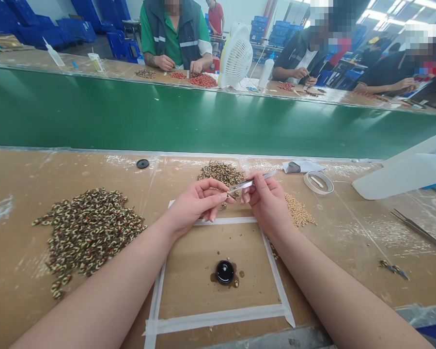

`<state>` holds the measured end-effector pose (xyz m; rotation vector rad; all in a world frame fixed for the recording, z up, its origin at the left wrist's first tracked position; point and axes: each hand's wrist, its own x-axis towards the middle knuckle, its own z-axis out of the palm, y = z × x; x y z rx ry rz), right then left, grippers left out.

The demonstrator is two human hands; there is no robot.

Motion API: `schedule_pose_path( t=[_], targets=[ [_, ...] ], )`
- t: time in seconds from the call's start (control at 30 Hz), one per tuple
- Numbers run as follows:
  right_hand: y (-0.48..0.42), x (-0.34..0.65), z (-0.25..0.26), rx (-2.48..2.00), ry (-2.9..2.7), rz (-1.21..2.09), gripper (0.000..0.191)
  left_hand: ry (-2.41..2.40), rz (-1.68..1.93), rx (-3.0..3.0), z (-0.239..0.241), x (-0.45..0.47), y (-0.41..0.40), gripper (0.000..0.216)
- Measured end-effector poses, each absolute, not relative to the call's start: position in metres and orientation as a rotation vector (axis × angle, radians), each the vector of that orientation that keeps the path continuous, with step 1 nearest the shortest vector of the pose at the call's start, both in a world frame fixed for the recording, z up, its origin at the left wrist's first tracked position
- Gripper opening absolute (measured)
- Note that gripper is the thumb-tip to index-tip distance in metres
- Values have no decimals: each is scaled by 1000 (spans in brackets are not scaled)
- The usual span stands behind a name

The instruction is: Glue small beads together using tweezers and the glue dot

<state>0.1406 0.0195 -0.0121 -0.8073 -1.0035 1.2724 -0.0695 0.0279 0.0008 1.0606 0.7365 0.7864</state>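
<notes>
My right hand (pixel 271 203) grips metal tweezers (pixel 252 182), their tips pointing left toward my other hand. The thumb and forefinger of my left hand (pixel 199 201) are pinched together at the tweezer tips; what sits between them is too small to make out. Just behind both hands lies a heap of small dark-and-cream pieces (pixel 220 172). Beside my right wrist is a pile of small tan pieces (pixel 298 211). Nearer me, a round black dish (pixel 225 272) of dark, shiny liquid stands inside a tape-marked rectangle (pixel 218 315), with wet spots around it.
A large pile of dark, cream and red pieces (pixel 90 230) spreads at left. A black lid (pixel 143 164), a tape ring (pixel 319 183), a white bottle (pixel 403 167) and other tweezers (pixel 419 230) lie about. Past the green belt (pixel 131 116), people work by a fan (pixel 236 55).
</notes>
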Motion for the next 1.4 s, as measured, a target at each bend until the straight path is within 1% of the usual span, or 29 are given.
schedule_pose_path(
  t=[1.0,1.4],
  targets=[
    [18,141,-12,-801,-1002,1294,30,696,814,1029,0,-69,27,33],
    [20,142,-12,-806,-935,1240,32,759,848,1029,0,-70,26,33]
  ],
)
